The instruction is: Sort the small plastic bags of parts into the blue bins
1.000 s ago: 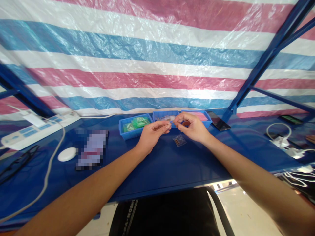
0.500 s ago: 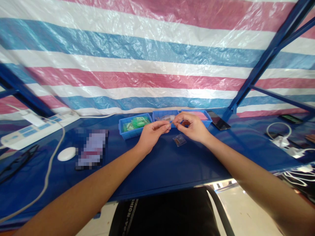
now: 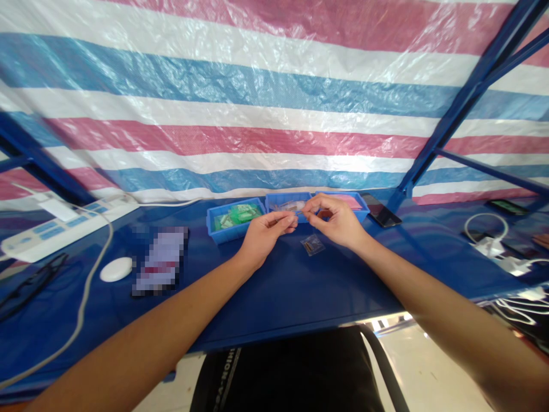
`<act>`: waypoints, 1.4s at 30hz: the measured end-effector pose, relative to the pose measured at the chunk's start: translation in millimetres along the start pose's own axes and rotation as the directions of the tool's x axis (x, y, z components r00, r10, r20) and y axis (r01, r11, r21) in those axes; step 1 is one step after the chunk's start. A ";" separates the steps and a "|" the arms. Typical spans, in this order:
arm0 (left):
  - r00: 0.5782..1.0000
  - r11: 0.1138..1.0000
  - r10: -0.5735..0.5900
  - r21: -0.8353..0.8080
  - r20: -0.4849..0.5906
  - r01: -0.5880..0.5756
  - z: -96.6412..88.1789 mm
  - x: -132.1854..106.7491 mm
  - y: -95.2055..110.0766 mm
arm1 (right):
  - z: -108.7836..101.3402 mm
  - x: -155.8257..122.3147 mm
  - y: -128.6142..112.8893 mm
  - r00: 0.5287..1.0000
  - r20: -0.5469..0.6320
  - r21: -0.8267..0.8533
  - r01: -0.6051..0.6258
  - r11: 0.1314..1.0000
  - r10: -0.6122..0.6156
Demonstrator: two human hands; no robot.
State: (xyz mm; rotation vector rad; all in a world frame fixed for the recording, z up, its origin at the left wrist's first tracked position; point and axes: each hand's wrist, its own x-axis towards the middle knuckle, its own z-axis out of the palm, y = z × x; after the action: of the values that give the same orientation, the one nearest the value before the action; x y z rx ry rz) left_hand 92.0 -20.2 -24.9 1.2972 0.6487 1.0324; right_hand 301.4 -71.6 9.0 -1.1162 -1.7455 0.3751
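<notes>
My left hand (image 3: 270, 232) and my right hand (image 3: 334, 220) meet fingertip to fingertip over the front of the bins. Both are closed in a pinch; whatever lies between the fingers is too small to make out. Just below them a small clear plastic bag (image 3: 313, 245) with tiny brownish pieces lies on the blue table (image 3: 274, 297). Left of my hands stands a blue bin (image 3: 229, 233) with green packets (image 3: 244, 213). The middle blue bin (image 3: 278, 196) holds clear packets, and the right blue bin (image 3: 363, 213), partly hidden by my right hand, holds pink ones.
A dark phone (image 3: 381, 210) lies right of the bins. At the left are a power strip (image 3: 64, 226), a white cable (image 3: 88, 286), a white round case (image 3: 115, 269), a blurred-out phone-like item (image 3: 160, 260) and black glasses (image 3: 34, 283). Chargers (image 3: 491, 247) sit far right.
Almost nothing differs. My right fingertips have shifted very slightly; both hands stay pinched in the same place.
</notes>
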 end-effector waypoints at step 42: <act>0.998 0.991 -0.057 -0.125 -0.001 0.057 4.2 -1.9 5.3 | 1.3 -0.1 6.3 0.997 -0.069 0.040 -0.019 0.999 0.021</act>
State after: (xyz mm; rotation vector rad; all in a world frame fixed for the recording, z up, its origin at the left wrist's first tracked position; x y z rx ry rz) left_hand 93.6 -24.0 -19.2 1.1620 0.6114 1.0134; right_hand 303.5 -68.0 4.1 -1.1064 -1.6602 0.3770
